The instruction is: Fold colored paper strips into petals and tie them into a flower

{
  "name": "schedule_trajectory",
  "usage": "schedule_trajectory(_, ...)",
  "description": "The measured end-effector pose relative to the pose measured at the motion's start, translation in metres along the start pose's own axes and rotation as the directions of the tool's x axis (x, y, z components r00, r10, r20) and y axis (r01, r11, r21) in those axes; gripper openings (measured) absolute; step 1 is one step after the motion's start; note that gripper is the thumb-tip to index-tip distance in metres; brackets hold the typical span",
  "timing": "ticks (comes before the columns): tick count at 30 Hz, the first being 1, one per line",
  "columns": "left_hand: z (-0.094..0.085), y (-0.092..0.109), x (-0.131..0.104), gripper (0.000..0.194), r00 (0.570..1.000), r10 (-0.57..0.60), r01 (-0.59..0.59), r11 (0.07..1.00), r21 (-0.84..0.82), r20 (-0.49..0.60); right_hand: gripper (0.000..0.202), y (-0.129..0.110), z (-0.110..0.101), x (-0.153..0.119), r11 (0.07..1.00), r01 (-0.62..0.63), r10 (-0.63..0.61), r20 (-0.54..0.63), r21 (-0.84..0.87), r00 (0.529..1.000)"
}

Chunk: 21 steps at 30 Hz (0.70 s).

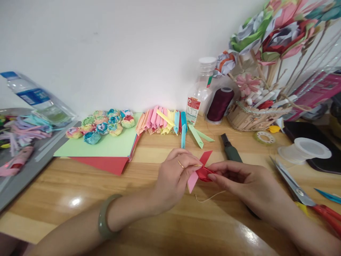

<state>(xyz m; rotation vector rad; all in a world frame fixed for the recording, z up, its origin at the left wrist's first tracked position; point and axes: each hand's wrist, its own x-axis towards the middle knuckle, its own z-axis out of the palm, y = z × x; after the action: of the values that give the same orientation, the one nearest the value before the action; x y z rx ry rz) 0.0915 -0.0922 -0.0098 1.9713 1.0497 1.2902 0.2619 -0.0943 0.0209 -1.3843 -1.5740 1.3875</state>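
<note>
Over the wooden table, both hands pinch one small folded red paper piece (204, 174) with a pink strip end hanging at its lower left. My left hand (177, 172), with a ring on a finger and a bangle on the wrist, is closed on its left side. From the right, my right hand (239, 181) grips the red part between thumb and fingers. A thin pale thread (211, 196) trails on the table just below. Behind the hands lie green folded paper strips (196, 137) and a row of multicoloured folded strips (160, 121).
Paper flowers (102, 126) rest on green paper (98, 149) at the left. Scissors (298, 192), a white spool (306, 149) and a dark marker-like tool (231, 151) lie at the right. A glass bottle (204, 85), purple thread cone (220, 105) and flower basket (250, 117) stand behind.
</note>
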Motion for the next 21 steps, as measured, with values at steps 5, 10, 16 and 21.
schedule_trajectory(5, 0.0, 0.003, 0.0, 0.008, 0.998, -0.06, 0.06, 0.998, -0.032, 0.003, 0.026, -0.003, -0.007, 0.002, 0.998, -0.034, 0.038, 0.079, -0.052, 0.996)
schedule_trajectory(10, 0.003, 0.001, 0.005, 0.008, 0.91, -0.41, 0.392, 0.791, -0.47, 0.069, 0.034, -0.002, -0.016, 0.009, 0.985, 0.024, -0.03, -0.034, -0.169, 0.999)
schedule_trajectory(16, 0.005, -0.003, 0.011, 0.023, 0.764, -0.562, 0.574, 0.371, -0.73, 0.316, 0.032, -0.003, -0.014, 0.01, 0.99, 0.111, -0.113, -0.02, -0.084, 0.993)
schedule_trajectory(21, 0.001, -0.002, 0.012, 0.019, 0.726, -0.464, 0.664, 0.282, -0.692, 0.508, 0.03, -0.006, -0.01, 0.003, 0.998, 0.056, -0.056, -0.035, 0.001, 0.998)
